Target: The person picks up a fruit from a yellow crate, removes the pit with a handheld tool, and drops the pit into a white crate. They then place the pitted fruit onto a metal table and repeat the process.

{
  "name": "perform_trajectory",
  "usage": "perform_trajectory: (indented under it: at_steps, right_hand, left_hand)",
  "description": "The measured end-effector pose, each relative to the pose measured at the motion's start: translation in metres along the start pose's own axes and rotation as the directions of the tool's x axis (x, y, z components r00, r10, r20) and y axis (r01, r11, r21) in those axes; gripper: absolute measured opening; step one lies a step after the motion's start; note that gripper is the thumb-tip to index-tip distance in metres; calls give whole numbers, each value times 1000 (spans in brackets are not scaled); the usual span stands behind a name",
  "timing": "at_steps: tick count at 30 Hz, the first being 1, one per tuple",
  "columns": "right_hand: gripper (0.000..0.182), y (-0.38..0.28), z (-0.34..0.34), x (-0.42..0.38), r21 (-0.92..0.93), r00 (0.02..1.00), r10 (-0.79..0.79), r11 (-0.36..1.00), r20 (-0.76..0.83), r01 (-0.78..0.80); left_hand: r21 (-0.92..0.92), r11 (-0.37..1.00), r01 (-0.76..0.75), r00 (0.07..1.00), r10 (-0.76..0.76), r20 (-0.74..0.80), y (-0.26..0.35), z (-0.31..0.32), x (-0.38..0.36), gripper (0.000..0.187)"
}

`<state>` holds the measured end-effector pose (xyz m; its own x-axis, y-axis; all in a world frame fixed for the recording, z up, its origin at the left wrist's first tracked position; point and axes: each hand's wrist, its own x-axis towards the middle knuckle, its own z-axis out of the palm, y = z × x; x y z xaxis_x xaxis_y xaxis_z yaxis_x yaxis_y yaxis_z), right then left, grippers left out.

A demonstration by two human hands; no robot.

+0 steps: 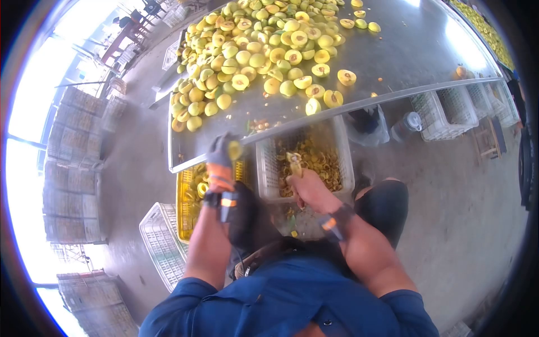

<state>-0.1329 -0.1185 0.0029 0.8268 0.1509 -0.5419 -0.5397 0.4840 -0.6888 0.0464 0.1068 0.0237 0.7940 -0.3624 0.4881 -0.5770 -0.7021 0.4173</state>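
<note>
My left hand (pixel 219 160), in a grey and orange glove, is closed on a yellow-green peach half (pixel 234 149) just off the table's front edge; motion blurs it. My bare right hand (pixel 312 190) grips a small pitting tool (pixel 295 164) with a yellowish handle and a metal tip, pointing up over a white crate (pixel 264 174). Yellowish scraps and cut pieces (pixel 325 165) fill the bottom of that crate. Below my left hand stands a yellow crate (pixel 182 208) with hollowed peach halves (pixel 202 188) inside.
A heap of halved peaches (pixel 252 56) covers the far left of the metal table (pixel 393 67), whose raised rim runs in front of me. White crates (pixel 441 115) and a clear jar (pixel 407 124) stand beneath it at right. Another white crate (pixel 160 238) sits left; stacked crates (pixel 73 168) line the side.
</note>
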Motion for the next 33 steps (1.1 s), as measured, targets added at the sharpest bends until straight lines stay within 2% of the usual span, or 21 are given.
perform_trajectory:
  at_steps: [1, 2, 3, 4, 5, 6, 7, 10, 12, 13, 15, 17, 19, 23, 24, 26, 29, 30, 31, 32, 33]
  right_hand:
    - [20, 9, -6, 14, -85, 994, 6, 996, -107, -15]
    - [22, 17, -10, 19, 11, 1000, 5, 1000, -18, -5]
    - [22, 12, -7, 16, 62, 1000, 0, 998, 9, 0]
    - [23, 4, -3, 8, 115, 999, -4, 993, 39, 0]
    - [24, 0, 0, 5, 168, 998, -10, 986, 68, -2]
    - [23, 18, -9, 27, -44, 996, -54, 998, -78, 50]
    - [23, 36, -23, 51, -169, 971, -5, 985, -237, -36]
    - [23, 22, -15, 46, -109, 979, -74, 993, -189, 54]
    - [27, 10, -4, 31, -63, 983, -135, 990, -123, 128]
    - [25, 7, 0, 29, -62, 979, -135, 990, -152, 127]
    - [21, 0, 2, 30, -64, 966, -145, 989, -216, 134]
    - [18, 2, 3, 33, -42, 971, -121, 993, -208, 114]
    - [17, 0, 5, 30, -51, 976, -126, 992, -176, 119]
    - [21, -19, 12, 18, -196, 973, -150, 974, -173, 115]
    - [28, -13, 10, 26, -300, 953, -253, 934, -165, 195]
    - [33, -3, 5, 34, -313, 936, -294, 923, -192, 226]
    - [35, -8, 6, 33, -331, 926, -315, 914, -209, 236]
    - [35, -9, 8, 32, -339, 915, -342, 904, -212, 260]
    - [34, -11, 9, 30, -340, 908, -364, 897, -210, 281]
    - [33, -12, 11, 29, -342, 899, -385, 890, -209, 302]
    - [32, -14, 10, 25, -334, 893, -400, 886, -205, 320]
  left_hand:
    - [-402, 840, 365, 930, -350, 112, -1, -19, 2, 22]
    - [-710, 412, 572, 729, -652, 209, -2, -38, 5, 22]
    - [-676, 497, 544, 738, -667, 103, -51, -39, -9, 25]
    - [-690, 430, 582, 667, -738, 103, -50, -59, -14, 25]
    - [-679, 487, 550, 711, -699, 75, -106, -64, -32, 26]
    - [-355, 640, 681, 693, -720, 32, -106, -82, -35, 26]
    - [19, 688, 725, 689, -725, -15, -100, -95, -36, 27]
    - [152, 804, 575, 815, -545, -199, -114, -87, -31, 31]
    - [-153, 836, 527, 831, -545, -115, -98, -66, -9, 32]
    - [-304, 820, 485, 847, -527, -72, -83, -47, 11, 33]
    - [-139, 955, 261, 962, -269, -40, -58, -3, 45, 38]
    - [-50, 983, 177, 984, -175, 46, 4, 24, 86, 41]
    - [54, 995, -80, 989, 73, 125, 37, 55, 124, 49]
    - [18, 1000, -12, 981, 8, 193, 21, 149, 178, 66]
    - [-2, 1000, 1, 982, 0, 190, 22, 161, 183, 70]
    - [-29, 998, 59, 970, -50, 240, 16, 173, 183, 78]
    - [-100, 994, 35, 956, -5, 294, 34, 142, 168, 48]
    - [-35, 994, 108, 910, -84, 407, 42, 126, 163, 68]
    - [-231, 932, 281, 872, -147, 467, 35, 116, 155, 63]
    - [-400, 801, 444, 824, -190, 534, 25, 104, 147, 58]
    - [-530, 613, 585, 769, -213, 602, 14, 93, 137, 53]
